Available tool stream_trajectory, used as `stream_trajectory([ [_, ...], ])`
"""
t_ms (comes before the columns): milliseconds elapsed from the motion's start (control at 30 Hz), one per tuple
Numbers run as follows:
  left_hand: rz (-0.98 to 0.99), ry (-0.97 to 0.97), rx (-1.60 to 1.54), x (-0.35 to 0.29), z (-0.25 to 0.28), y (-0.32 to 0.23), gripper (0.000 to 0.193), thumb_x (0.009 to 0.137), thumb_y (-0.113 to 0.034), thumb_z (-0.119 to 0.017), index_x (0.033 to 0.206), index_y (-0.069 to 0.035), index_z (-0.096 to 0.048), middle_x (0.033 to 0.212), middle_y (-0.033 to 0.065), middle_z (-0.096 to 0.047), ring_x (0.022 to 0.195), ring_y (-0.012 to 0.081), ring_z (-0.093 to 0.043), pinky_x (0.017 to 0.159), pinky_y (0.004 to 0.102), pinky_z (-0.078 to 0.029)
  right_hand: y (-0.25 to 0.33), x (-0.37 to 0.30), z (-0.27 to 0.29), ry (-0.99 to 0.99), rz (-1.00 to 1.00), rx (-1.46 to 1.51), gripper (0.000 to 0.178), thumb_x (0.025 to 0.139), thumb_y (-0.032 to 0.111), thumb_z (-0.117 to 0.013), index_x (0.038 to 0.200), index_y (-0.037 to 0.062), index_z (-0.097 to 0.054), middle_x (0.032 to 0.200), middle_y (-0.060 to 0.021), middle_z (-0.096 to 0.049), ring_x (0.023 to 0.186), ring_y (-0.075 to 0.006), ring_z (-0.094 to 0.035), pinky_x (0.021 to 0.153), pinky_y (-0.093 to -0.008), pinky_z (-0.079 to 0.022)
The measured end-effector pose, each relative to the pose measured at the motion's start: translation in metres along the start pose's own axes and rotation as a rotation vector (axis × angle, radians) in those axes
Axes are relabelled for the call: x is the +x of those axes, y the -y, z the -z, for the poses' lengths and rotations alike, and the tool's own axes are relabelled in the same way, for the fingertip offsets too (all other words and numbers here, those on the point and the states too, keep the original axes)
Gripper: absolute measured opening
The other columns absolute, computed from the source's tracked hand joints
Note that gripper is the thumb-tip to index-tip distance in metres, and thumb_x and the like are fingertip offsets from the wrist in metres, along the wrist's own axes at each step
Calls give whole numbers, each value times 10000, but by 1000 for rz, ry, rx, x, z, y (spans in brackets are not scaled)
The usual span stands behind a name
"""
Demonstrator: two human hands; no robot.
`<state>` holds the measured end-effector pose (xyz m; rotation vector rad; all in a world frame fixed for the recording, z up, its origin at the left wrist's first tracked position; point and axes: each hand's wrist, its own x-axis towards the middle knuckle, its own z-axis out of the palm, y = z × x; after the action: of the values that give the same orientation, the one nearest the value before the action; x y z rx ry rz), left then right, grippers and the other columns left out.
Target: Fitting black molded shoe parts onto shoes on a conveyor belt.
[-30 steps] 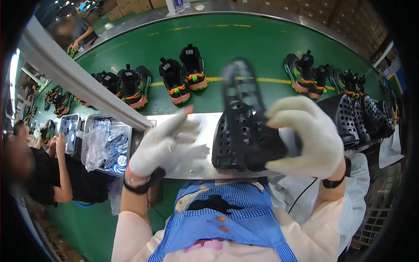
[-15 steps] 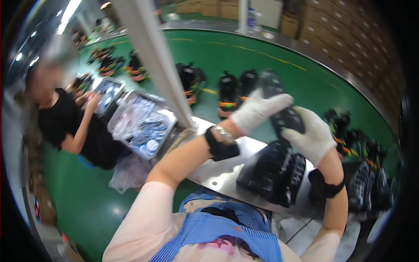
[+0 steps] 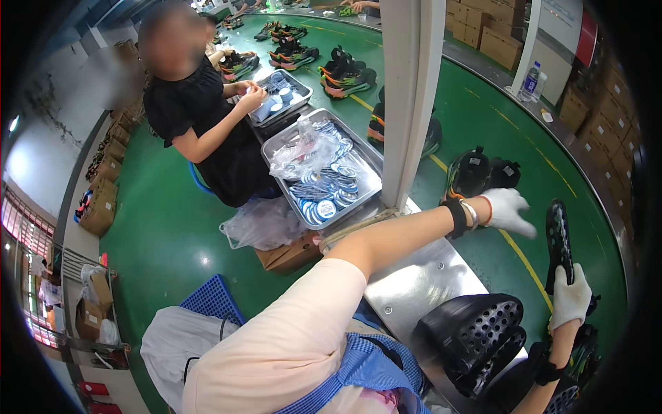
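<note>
A black, perforated, sole-shaped piece (image 3: 558, 238) stands upright in my white-gloved right hand (image 3: 571, 298), whose fingers wrap round its lower end. To the left of it, my white-gloved left hand (image 3: 509, 212) reaches over the green conveyor with fingers apart and holds nothing. A gap separates its fingertips from the black piece. Nearer to me, a stack of black pieces with round holes (image 3: 472, 328) rests on the metal bench (image 3: 389, 297). More black perforated pieces, partly hidden by my right forearm, lie at the lower right.
A white post (image 3: 407, 103) rises from the bench's far end. Beyond it are a metal tray (image 3: 372, 183) of round blue-and-white items and a co-worker in black (image 3: 207, 131) handling small pieces. Dark shoes (image 3: 476, 169) stand on the green conveyor (image 3: 503, 131).
My left hand has let go of the black piece and moved away from it. My right hand keeps it, now upright and farther right. The view has turned left.
</note>
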<state>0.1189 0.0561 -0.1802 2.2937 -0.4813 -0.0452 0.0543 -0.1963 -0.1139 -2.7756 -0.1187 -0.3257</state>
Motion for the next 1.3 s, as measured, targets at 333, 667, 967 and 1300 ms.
stream_trajectory([
  [333, -56, -48, 859, 12, -11, 76, 105, 774, -162, -681, 871, -135, -713, 1001, 81, -584, 930, 292, -641, 754, 432, -538, 24, 7, 1, 243, -37, -183, 385, 843, 441, -574, 873, 66, -652, 780, -206, -654, 802, -400, -637, 699, -467, -497],
  [667, -250, 154, 285, -1, -85, 34, 306, 810, -146, -622, 1110, -84, -622, 1055, 121, -589, 954, 339, -610, 819, 407, -507, 24, 24, 1, 552, -148, -70, 438, 781, 430, -540, 749, 22, -695, 674, -156, -644, 641, -273, -617, 649, -341, -481],
  [967, -231, 106, 172, -19, -99, 48, 167, 831, -149, -590, 974, -63, -604, 1000, 147, -599, 938, 349, -616, 805, 438, -509, 2, 59, -54, 755, -344, 135, 437, 762, 449, -620, 686, 20, -663, 590, -98, -578, 435, -190, -481, 420, -338, -356],
  [1300, -217, 135, 164, -20, -92, 48, 237, 842, -119, -588, 1074, -68, -594, 1027, 149, -588, 948, 364, -606, 815, 448, -502, 65, 79, -114, 548, -64, -332, 386, 826, 289, -485, 1011, 35, -709, 973, -210, -691, 961, -358, -669, 822, -399, -525],
])
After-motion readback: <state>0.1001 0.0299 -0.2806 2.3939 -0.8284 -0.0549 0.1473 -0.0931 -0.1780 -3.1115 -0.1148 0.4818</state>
